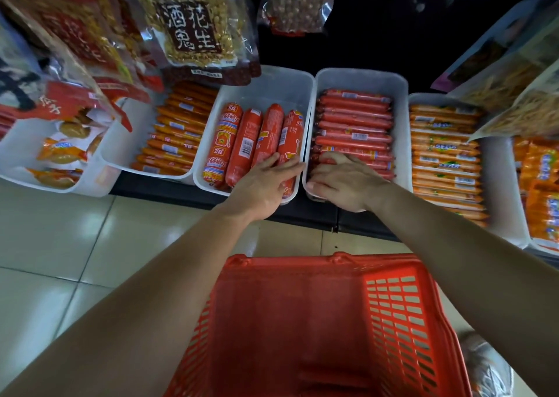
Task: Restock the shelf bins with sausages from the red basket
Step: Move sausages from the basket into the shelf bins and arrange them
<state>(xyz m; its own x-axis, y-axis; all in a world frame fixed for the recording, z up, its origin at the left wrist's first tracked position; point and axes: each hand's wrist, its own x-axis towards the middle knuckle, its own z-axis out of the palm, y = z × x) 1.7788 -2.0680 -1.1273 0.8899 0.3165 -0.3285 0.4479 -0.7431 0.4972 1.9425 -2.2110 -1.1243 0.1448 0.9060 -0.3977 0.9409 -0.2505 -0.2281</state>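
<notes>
The red basket point(317, 321) stands on the floor right below me, and I see nothing inside it. Two white shelf bins sit side by side ahead. The left bin point(272, 79) holds several thick red sausages point(242, 145) lying lengthwise. My left hand point(263, 185) lies flat on the near ends of the rightmost ones, fingers straight. The right bin point(363, 77) holds a stack of thin red sausages point(354, 124) lying crosswise. My right hand point(344, 182) rests on the nearest thin sausages with its fingers bent over them at the bin's front edge.
More white bins flank these: orange sausages point(175, 130) on the left, orange-yellow sausages point(444, 154) on the right, snack packs point(63, 151) far left. Peanut bags point(193, 24) hang above the shelf. Pale floor tiles point(60, 230) lie left of the basket.
</notes>
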